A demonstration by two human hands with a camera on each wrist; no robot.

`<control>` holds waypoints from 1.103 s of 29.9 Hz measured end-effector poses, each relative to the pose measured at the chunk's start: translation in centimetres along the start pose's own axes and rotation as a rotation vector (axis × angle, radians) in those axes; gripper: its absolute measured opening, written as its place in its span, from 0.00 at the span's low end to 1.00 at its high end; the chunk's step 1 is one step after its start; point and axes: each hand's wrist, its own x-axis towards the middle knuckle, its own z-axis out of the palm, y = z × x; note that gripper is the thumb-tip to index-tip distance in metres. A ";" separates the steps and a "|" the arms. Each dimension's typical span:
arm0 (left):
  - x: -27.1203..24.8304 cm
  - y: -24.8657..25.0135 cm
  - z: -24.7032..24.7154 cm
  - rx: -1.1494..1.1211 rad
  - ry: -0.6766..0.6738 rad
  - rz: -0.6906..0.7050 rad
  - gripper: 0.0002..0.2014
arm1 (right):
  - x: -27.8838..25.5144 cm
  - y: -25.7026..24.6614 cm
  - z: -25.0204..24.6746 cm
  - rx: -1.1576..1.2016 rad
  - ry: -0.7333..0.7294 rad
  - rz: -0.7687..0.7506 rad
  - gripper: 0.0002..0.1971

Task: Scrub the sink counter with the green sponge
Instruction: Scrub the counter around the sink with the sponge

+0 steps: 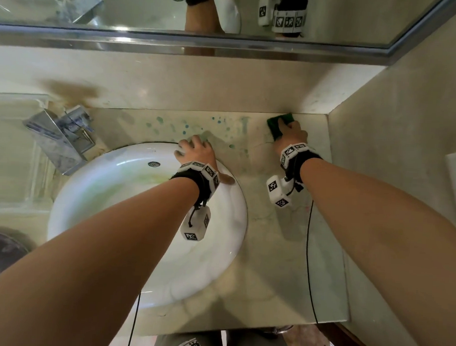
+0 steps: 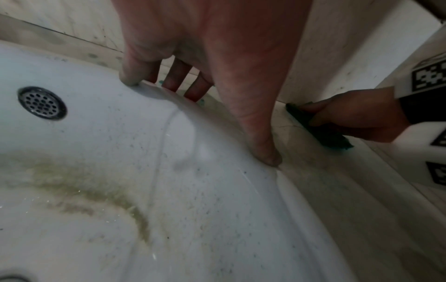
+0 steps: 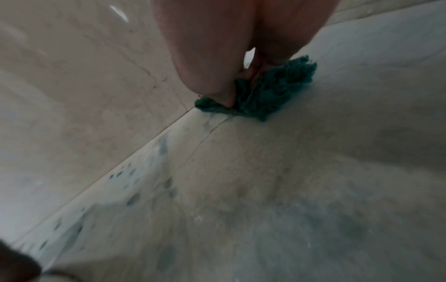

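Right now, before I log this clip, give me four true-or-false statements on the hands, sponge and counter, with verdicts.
1. The right hand presses the green sponge near the counter's back right corner. True.
2. The left hand holds a second sponge. False: it holds nothing and rests on the sink rim.
3. Blue-green spots lie on the counter behind the basin. True.
4. The sponge sits inside the basin. False: it lies on the counter by the back wall.
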 end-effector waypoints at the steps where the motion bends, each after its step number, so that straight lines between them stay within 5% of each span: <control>1: 0.0 0.0 0.0 -0.006 -0.002 0.000 0.62 | -0.1 -0.2 0.2 0.015 0.006 -0.031 0.32; 15: -0.5 0.3 -1.1 -0.050 -0.052 -0.025 0.60 | -3.3 3.4 5.3 0.076 -0.021 -0.498 0.26; 20: -0.4 0.1 -0.7 -0.078 -0.024 -0.025 0.60 | -0.8 3.8 3.7 0.136 0.108 -0.336 0.24; 25: -0.5 0.0 -0.3 -0.079 0.007 -0.021 0.62 | 1.3 0.6 1.0 0.081 0.042 -0.138 0.30; 28: -0.5 0.0 -0.3 -0.090 0.001 -0.025 0.63 | 0.7 -0.9 1.0 0.033 0.049 -0.209 0.35; 33: -0.4 0.1 -0.5 -0.087 -0.006 -0.033 0.62 | -1.6 -0.8 3.1 0.120 0.039 -0.434 0.31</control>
